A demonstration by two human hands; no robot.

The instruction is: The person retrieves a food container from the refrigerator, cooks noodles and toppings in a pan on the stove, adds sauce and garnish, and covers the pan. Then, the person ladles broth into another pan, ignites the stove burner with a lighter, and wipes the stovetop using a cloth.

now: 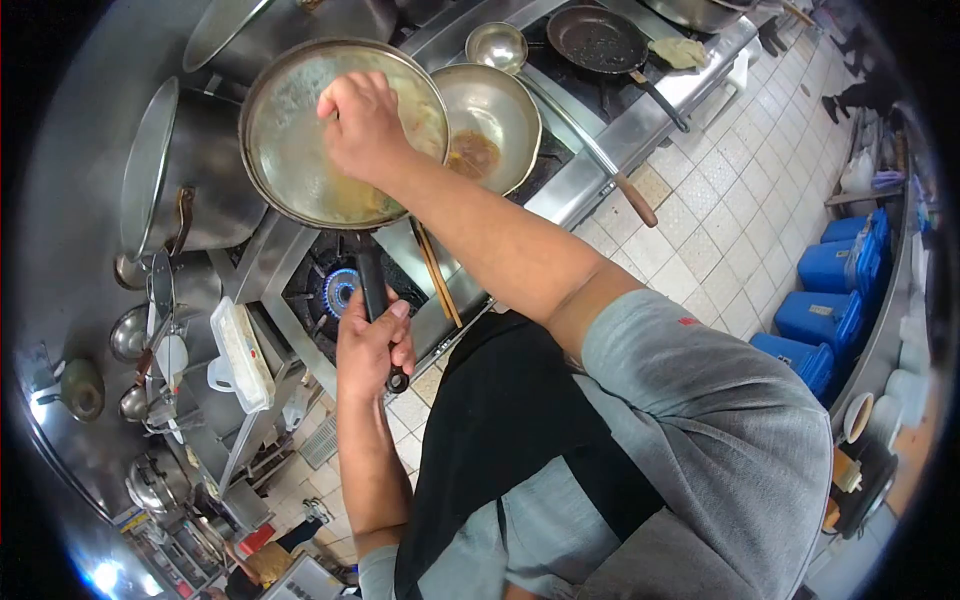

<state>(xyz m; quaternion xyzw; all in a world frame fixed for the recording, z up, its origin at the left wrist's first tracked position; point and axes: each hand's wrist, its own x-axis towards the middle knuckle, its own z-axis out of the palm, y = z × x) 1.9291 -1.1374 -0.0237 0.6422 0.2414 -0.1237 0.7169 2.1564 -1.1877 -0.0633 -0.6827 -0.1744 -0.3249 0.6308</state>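
My left hand (375, 338) is wrapped round the black handle (371, 278) of a pan beside the lit burner. The pan is covered by a round, steamy glass lid (285, 160) with a metal rim, and yellowish food shows faintly through it. Over the middle of the lid, my right hand (362, 125) has its fingers curled down on it; the knob is hidden beneath them. A steel wok (505, 115) with a little brown liquid sits just right of the lid. Wooden chopsticks (437, 275) lie below the lid's edge.
A blue flame (341, 290) burns near my left hand. Large pots (215, 200) stand at left, with a white container (243, 355) below them. A long-handled ladle (590, 140) and a dark frying pan (597, 42) lie at upper right. Blue bins (820, 315) stand across the tiled floor.
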